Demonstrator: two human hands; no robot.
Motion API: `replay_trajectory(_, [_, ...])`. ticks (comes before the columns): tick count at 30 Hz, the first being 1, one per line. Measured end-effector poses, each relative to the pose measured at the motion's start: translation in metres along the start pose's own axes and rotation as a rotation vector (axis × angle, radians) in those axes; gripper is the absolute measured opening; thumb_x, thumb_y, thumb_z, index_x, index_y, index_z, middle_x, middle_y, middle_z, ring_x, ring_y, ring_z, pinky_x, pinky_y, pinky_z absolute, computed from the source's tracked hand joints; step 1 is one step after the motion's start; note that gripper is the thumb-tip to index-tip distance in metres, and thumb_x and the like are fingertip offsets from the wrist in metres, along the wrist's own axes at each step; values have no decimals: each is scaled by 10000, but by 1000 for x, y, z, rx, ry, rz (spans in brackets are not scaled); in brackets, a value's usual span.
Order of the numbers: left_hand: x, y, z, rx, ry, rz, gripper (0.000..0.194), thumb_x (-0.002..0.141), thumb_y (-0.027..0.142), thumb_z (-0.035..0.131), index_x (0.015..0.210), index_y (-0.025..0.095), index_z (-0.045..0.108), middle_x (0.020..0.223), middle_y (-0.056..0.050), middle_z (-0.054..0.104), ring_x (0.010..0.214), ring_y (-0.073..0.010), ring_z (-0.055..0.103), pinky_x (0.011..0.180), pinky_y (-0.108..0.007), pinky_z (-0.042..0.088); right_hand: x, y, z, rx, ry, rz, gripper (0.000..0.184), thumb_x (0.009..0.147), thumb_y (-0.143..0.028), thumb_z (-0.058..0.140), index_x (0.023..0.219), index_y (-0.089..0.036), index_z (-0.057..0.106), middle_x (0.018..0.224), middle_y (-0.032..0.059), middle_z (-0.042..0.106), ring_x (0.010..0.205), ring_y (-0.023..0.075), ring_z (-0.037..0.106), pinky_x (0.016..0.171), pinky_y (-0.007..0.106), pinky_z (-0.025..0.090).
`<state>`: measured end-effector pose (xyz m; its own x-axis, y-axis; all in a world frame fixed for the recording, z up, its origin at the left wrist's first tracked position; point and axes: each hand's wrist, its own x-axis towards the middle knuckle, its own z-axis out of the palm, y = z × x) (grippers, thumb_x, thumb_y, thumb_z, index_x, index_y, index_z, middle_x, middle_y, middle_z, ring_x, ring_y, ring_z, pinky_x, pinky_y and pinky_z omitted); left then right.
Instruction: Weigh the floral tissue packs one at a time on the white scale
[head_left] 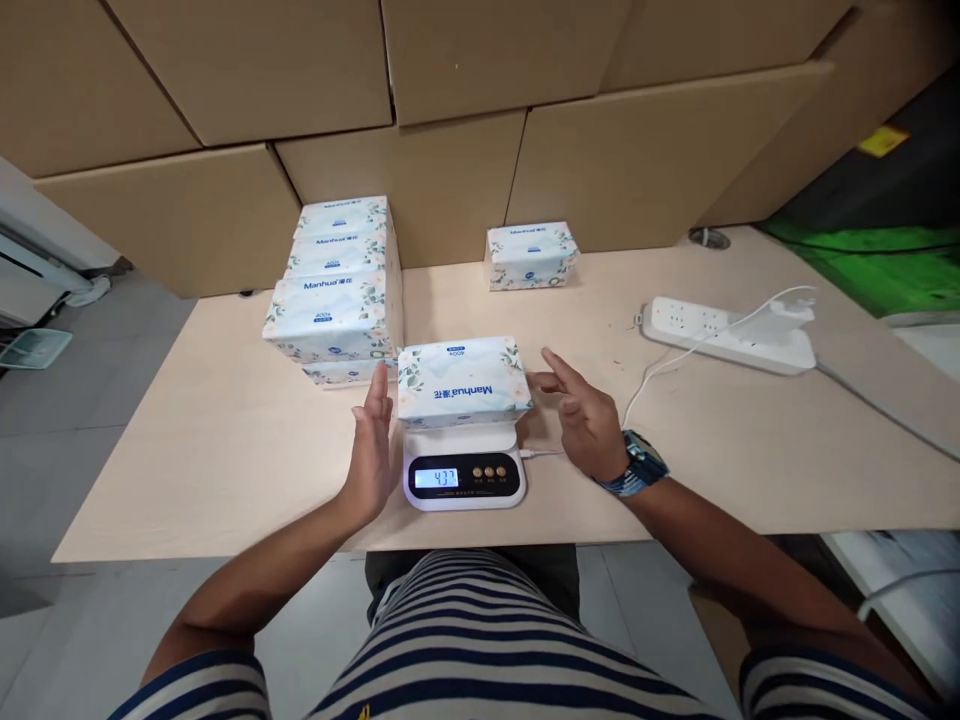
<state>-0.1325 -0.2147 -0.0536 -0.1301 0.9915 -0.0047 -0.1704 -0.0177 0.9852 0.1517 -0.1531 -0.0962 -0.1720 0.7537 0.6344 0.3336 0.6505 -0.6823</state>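
A tissue pack [463,380] with a floral print rests on the white digital scale [465,475], its lettering upside down from where I look. The lit display shows digits that look like 437. My left hand [371,440] stands upright close by the pack's left side, fingers stretched out. On the right, my right hand [586,415] is open, its fingertips near the pack's right end; I cannot tell whether they touch it. Neither hand grips anything. Behind my left hand is a stack of similar tissue packs [330,310]. Another single tissue pack [531,257] sits farther back.
Large cardboard boxes [420,180] form a wall along the table's back edge. At the right lies a white power strip [727,335] with a charger plugged in and cables trailing. A thin white cable [544,453] runs into the scale's right side. The wooden table [225,450] ends just before my body.
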Motion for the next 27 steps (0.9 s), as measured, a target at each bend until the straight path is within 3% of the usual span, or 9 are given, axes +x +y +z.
replay_trajectory(2, [5, 10, -5, 46, 72, 81, 899, 983, 946, 297, 1695, 418, 446, 1919, 44, 170, 1810, -221, 62, 1488, -480, 67, -1, 4, 3, 51, 108, 65, 695, 1117, -648, 472, 1750, -372, 397, 1607, 156, 685, 1468, 296, 695, 1026, 497, 695])
replay_trajectory(4, [11, 25, -14, 36, 157, 169, 855, 994, 938, 269, 1653, 445, 503, 1913, 65, 199, 1809, -207, 54, 1484, -475, 85, -7, 13, 1, 120, 237, 170, 672, 1132, -645, 425, 1766, -463, 298, 1820, 94, 442, 1666, 261, 479, 1178, 564, 609])
replay_trajectory(6, [13, 37, -25, -5, 228, 217, 798, 1013, 918, 238, 1588, 479, 575, 1899, 101, 241, 1807, -185, 57, 1481, -446, 101, -18, 28, -7, 195, 361, 277, 596, 1159, -612, 347, 1746, -521, 299, 1878, 25, 324, 1720, 193, 368, 1295, 600, 489])
replay_trajectory(10, [1, 40, -29, -40, 257, 134, 804, 1018, 908, 240, 1584, 456, 589, 1895, 81, 263, 1807, -200, 79, 1484, -457, 103, -46, 47, -14, 317, 487, 431, 531, 1172, -591, 283, 1678, -527, 427, 1859, -16, 363, 1715, 115, 354, 1351, 558, 425])
replay_trajectory(14, [-21, 19, -3, 27, -20, -8, 915, 1008, 920, 215, 1701, 377, 463, 1900, 21, 255, 1807, -251, 107, 1490, -510, 77, -48, 9, 15, 405, 269, 477, 609, 1148, -663, 257, 1720, -494, 377, 1866, -41, 351, 1733, 141, 326, 1397, 557, 369])
replay_trajectory(17, [-30, 19, 16, 113, -248, 65, 887, 1034, 886, 191, 1766, 405, 328, 1910, 86, 180, 1810, -246, 67, 1499, -483, 45, -29, -48, 31, 513, 5, 410, 768, 1094, -778, 184, 1781, -449, 279, 1866, -63, 347, 1752, 188, 292, 1440, 497, 314])
replay_trajectory(20, [-26, 58, 35, 159, -319, 285, 863, 1031, 895, 199, 1770, 460, 298, 1894, 173, 171, 1808, -262, 59, 1505, -463, 65, 4, -95, 16, 534, 99, 236, 937, 988, -928, 237, 1768, -418, 342, 1828, -74, 418, 1753, 272, 298, 1472, 488, 238])
replay_trajectory(24, [0, 145, 83, 237, -420, 568, 821, 1082, 819, 70, 1706, 453, 459, 1817, 252, 347, 1803, -235, 56, 1492, -381, 83, 75, -121, -31, 483, 301, -59, 850, 975, -924, 276, 1596, -425, 572, 1704, -98, 546, 1752, 301, 289, 1480, 500, 184])
replay_trajectory(27, [42, 187, 129, 254, -417, 868, 784, 1159, 490, -77, 1684, 411, 500, 1720, 223, 499, 1792, -156, -3, 1479, -356, 66, 145, -109, -63, 381, 336, -196, 978, 911, -985, 113, 1716, -451, 268, 1800, -143, 346, 1795, 251, 97, 1468, 420, 170])
